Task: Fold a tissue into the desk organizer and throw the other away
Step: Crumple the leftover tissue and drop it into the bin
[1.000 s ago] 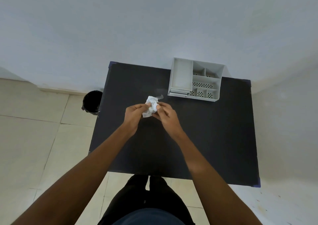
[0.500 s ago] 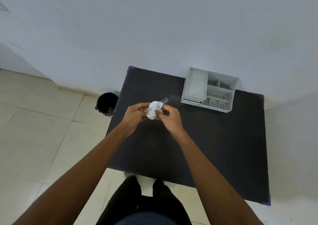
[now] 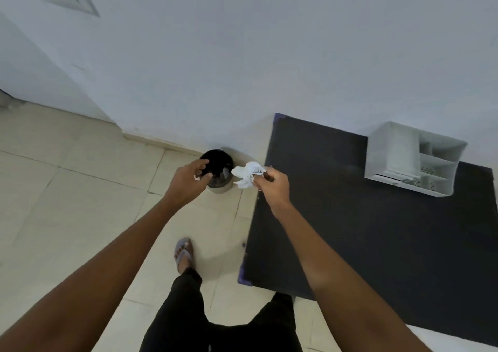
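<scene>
Two hands reach out over the floor now, where half a second ago both were bunched together above the tabletop working one crumpled wad between them. Farthest left, the left hand (image 3: pixel 188 180) has let go and moved over the small black bin (image 3: pixel 217 169) on the tiled floor (image 3: pixel 80 203); its fingers (image 3: pixel 200 164) are loosely curled, and a tiny white fleck shows at the thumb, though I cannot tell whether that is a scrap of paper being pinched. Next to it, the crumpled tissue (image 3: pixel 246 173) hangs in the air just beside the bin's rim, between the bin and the tabletop edge, gripped at one end by the closed fingers of the right hand (image 3: pixel 272 187). The view has also swung left and a sandalled foot (image 3: pixel 184 253) is planted toward the bin, so the throw-away step looks close to finished: the wad probably only needs carrying a little further left over the opening and releasing. The tissue is white, creased and ragged, with a loose flap drooping; it looks light enough to drift if dropped from off-centre. Farther right, the dark tabletop (image 3: pixel 350 230) carries the white desk organizer (image 3: pixel 409 160) at the wall, with a pale folded sheet apparently lying in its large left compartment, though it is hard to make out.
</scene>
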